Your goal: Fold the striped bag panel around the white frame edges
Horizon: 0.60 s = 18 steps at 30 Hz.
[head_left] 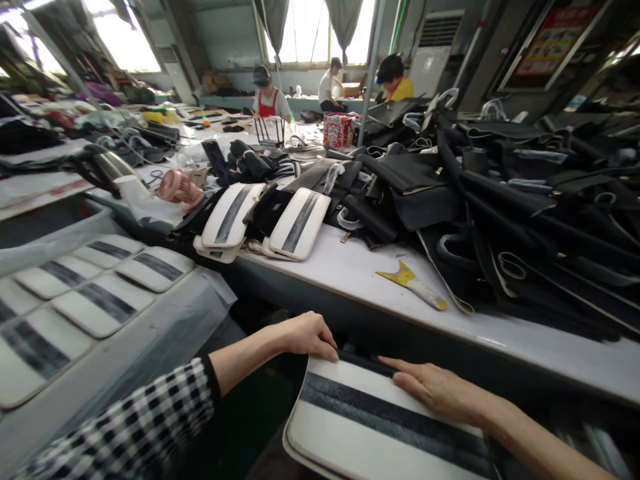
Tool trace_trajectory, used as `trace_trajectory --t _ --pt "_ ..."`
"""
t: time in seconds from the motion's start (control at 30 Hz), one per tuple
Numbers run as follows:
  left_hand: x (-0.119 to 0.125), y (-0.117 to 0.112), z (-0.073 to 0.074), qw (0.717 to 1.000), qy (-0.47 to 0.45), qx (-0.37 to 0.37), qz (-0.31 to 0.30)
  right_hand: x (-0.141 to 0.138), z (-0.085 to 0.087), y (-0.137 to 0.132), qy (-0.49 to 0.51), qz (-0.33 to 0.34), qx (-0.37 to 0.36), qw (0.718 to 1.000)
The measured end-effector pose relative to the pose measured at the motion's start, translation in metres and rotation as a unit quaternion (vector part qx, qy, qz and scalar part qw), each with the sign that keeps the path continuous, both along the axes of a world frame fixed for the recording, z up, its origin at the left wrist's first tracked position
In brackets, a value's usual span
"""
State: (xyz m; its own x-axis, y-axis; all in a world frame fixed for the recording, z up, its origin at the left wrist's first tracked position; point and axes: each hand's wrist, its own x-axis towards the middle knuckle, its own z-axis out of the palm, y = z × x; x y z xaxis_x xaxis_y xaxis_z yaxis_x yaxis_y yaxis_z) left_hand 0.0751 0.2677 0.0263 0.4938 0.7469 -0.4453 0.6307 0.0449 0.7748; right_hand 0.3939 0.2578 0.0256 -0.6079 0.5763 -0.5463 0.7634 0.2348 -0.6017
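Note:
A white panel with a dark stripe and rounded corners [380, 413] lies low in front of me, with a black strip along its far edge. My left hand [313, 337] is closed on the far left part of that edge, fingers curled and thumb pressed near the corner. My right hand [440, 390] rests along the same edge farther right, its index finger stretched out and its thumb on the white surface; its other fingers are partly hidden. The panel's near part runs out of view at the bottom.
Several similar striped panels [103, 303] lie on plastic sheeting at left. Two striped pieces [297, 223] with black material sit on the white table [350, 283]. A yellow-and-white flat tool [413, 283] lies before heaped black bag pieces [540, 220]. Co-workers [270, 100] sit farther back.

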Motion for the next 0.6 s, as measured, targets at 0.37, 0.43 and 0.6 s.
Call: trace_trajectory --t 0.37,0.43,0.6 --pt "0.002 0.013 -0.002 0.996 0.049 0.000 -0.071 0.043 0.014 0.014 -0.025 -0.035 -0.069 0.997" --pt "0.005 0.013 -0.007 0.995 0.054 0.004 -0.080 0.035 0.013 0.016 -0.014 -0.029 -0.068 0.997" --pt "0.013 0.017 -0.016 0.992 0.071 0.043 -0.092 0.005 0.001 0.016 0.026 -0.041 -0.041 0.998"
